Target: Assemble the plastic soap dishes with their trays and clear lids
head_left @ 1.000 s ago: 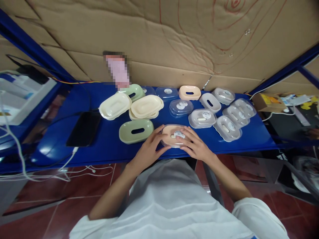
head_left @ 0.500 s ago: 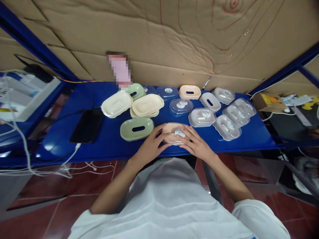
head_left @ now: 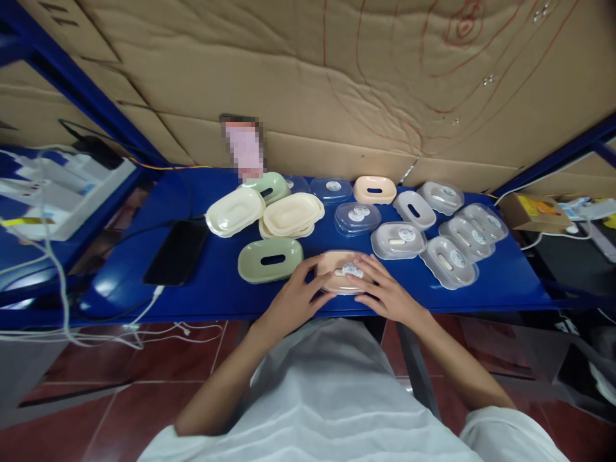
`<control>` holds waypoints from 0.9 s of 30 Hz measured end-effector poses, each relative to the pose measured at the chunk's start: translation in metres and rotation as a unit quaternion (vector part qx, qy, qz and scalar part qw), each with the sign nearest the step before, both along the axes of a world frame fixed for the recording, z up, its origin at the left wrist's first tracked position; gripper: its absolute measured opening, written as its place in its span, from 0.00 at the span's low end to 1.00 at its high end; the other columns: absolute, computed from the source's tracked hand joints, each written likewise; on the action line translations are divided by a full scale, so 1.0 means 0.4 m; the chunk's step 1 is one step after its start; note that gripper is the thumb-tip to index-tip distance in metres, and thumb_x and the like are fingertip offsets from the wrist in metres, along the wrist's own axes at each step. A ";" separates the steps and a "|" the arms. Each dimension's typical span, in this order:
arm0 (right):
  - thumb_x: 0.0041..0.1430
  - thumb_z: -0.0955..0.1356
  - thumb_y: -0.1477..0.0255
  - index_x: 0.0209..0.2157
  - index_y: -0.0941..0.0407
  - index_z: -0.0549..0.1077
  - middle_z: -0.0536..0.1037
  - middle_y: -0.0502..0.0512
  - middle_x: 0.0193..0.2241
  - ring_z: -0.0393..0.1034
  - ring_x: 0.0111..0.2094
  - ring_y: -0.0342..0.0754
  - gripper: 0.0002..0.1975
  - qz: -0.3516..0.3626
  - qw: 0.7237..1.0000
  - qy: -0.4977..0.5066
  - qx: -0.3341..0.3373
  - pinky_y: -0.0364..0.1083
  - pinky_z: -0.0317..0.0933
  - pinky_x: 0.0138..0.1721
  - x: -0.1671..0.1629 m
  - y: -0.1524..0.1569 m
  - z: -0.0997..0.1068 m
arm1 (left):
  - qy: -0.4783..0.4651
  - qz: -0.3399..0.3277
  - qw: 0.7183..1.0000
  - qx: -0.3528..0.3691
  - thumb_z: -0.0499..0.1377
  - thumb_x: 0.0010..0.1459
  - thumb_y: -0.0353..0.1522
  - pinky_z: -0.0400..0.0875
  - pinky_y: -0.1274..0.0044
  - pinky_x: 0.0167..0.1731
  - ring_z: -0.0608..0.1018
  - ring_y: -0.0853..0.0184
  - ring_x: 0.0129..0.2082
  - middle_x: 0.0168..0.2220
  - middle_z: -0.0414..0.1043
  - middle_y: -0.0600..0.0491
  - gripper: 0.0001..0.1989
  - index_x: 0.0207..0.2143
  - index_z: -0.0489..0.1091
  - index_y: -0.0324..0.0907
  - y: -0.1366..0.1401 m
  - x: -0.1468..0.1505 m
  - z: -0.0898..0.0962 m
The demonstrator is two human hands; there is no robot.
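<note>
Plainly, peach dish (head_left: 329, 264) under clear lid (head_left: 342, 282)

Phone (head_left: 177, 252) (apparently) left of dishes (head_left: 293, 213)

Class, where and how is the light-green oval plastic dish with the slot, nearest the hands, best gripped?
Probably pinch the light-green dish by its raised left rim, coming from the left: the left hand sits close to its right end, and cream oval plastic trays lie behind.
</note>
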State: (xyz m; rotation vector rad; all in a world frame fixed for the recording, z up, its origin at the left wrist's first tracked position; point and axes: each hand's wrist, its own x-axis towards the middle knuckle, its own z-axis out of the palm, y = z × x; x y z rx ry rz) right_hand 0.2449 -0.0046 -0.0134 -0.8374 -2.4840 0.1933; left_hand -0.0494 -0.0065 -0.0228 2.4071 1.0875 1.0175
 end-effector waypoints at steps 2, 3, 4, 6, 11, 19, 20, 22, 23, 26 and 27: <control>0.75 0.69 0.68 0.74 0.48 0.64 0.66 0.61 0.74 0.54 0.77 0.60 0.30 0.003 1.000 0.011 0.000 0.69 0.56 0.75 -0.006 -0.001 0.003 | -0.002 -0.017 0.999 -0.046 0.70 0.66 0.36 0.72 0.55 0.68 0.68 0.47 0.74 0.73 0.57 0.36 0.30 0.68 0.66 0.48 0.004 0.004 0.008; 0.75 0.69 0.68 0.74 0.48 0.64 0.66 0.61 0.73 0.55 0.77 0.60 0.30 0.008 1.000 0.011 0.004 0.68 0.57 0.75 -0.009 0.000 0.009 | 0.002 -0.024 0.997 -0.070 0.71 0.65 0.36 0.71 0.55 0.69 0.65 0.46 0.75 0.76 0.52 0.37 0.35 0.70 0.63 0.50 0.007 0.006 0.012; 0.75 0.70 0.67 0.74 0.48 0.65 0.67 0.61 0.73 0.57 0.76 0.60 0.30 0.014 1.000 0.007 0.008 0.67 0.58 0.74 -0.009 0.003 0.019 | 0.010 -0.028 0.995 -0.095 0.72 0.64 0.36 0.69 0.55 0.70 0.63 0.46 0.77 0.78 0.48 0.38 0.38 0.72 0.61 0.52 0.009 0.008 0.016; 0.75 0.69 0.63 0.73 0.48 0.66 0.68 0.60 0.72 0.60 0.75 0.59 0.29 0.012 1.000 -0.013 0.014 0.66 0.61 0.73 0.003 0.026 0.055 | 0.028 -0.029 0.990 -0.134 0.71 0.64 0.34 0.66 0.57 0.72 0.61 0.47 0.77 0.80 0.45 0.42 0.40 0.74 0.60 0.56 0.013 0.010 0.022; 0.77 0.63 0.56 0.68 0.50 0.73 0.76 0.60 0.66 0.70 0.68 0.61 0.25 -0.235 0.972 -0.025 -0.005 0.64 0.63 0.70 0.115 0.203 0.180 | 0.020 -0.017 0.987 -0.160 0.72 0.64 0.34 0.63 0.61 0.74 0.64 0.50 0.76 0.78 0.52 0.47 0.36 0.71 0.66 0.57 0.009 0.007 0.027; 0.77 0.62 0.54 0.72 0.59 0.67 0.74 0.68 0.67 0.71 0.67 0.65 0.33 -0.427 0.856 -0.183 -0.226 0.58 0.65 0.66 0.169 0.459 0.188 | -0.098 -0.012 0.992 -0.077 0.75 0.60 0.36 0.70 0.58 0.70 0.70 0.49 0.72 0.74 0.61 0.46 0.36 0.68 0.70 0.55 0.001 -0.027 0.029; 0.76 0.63 0.53 0.72 0.59 0.67 0.74 0.69 0.67 0.70 0.67 0.65 0.33 -0.418 0.860 -0.187 -0.225 0.58 0.64 0.66 0.156 0.464 0.180 | -0.111 -0.006 0.991 -0.068 0.76 0.59 0.37 0.71 0.58 0.70 0.70 0.49 0.72 0.74 0.62 0.45 0.35 0.67 0.71 0.54 0.002 -0.029 0.031; 0.76 0.63 0.53 0.72 0.60 0.68 0.73 0.70 0.68 0.69 0.68 0.67 0.34 -0.403 0.866 -0.195 -0.224 0.60 0.64 0.66 0.131 0.462 0.167 | -0.122 -0.004 0.991 -0.056 0.76 0.60 0.37 0.72 0.57 0.69 0.70 0.48 0.72 0.73 0.63 0.44 0.34 0.66 0.71 0.53 0.004 -0.032 0.036; 0.76 0.62 0.53 0.71 0.59 0.68 0.73 0.70 0.68 0.69 0.68 0.67 0.33 -0.395 0.869 -0.198 -0.222 0.60 0.64 0.66 0.121 0.458 0.163 | -0.121 -0.007 0.991 -0.052 0.75 0.60 0.36 0.72 0.56 0.69 0.70 0.48 0.72 0.73 0.62 0.43 0.33 0.66 0.71 0.52 0.005 -0.032 0.038; 0.76 0.62 0.53 0.71 0.57 0.68 0.73 0.68 0.68 0.70 0.67 0.67 0.32 -0.369 0.882 -0.199 -0.215 0.60 0.65 0.65 0.104 0.440 0.160 | -0.104 -0.017 0.994 -0.038 0.73 0.63 0.35 0.73 0.56 0.68 0.69 0.48 0.73 0.75 0.60 0.42 0.32 0.67 0.69 0.52 0.007 -0.027 0.045; 0.77 0.61 0.53 0.71 0.58 0.68 0.72 0.68 0.69 0.70 0.68 0.67 0.32 -0.360 0.887 -0.197 -0.213 0.60 0.64 0.65 0.102 0.434 0.160 | -0.097 -0.017 0.995 -0.034 0.73 0.63 0.35 0.73 0.57 0.68 0.69 0.48 0.73 0.75 0.59 0.42 0.32 0.67 0.69 0.52 0.008 -0.024 0.047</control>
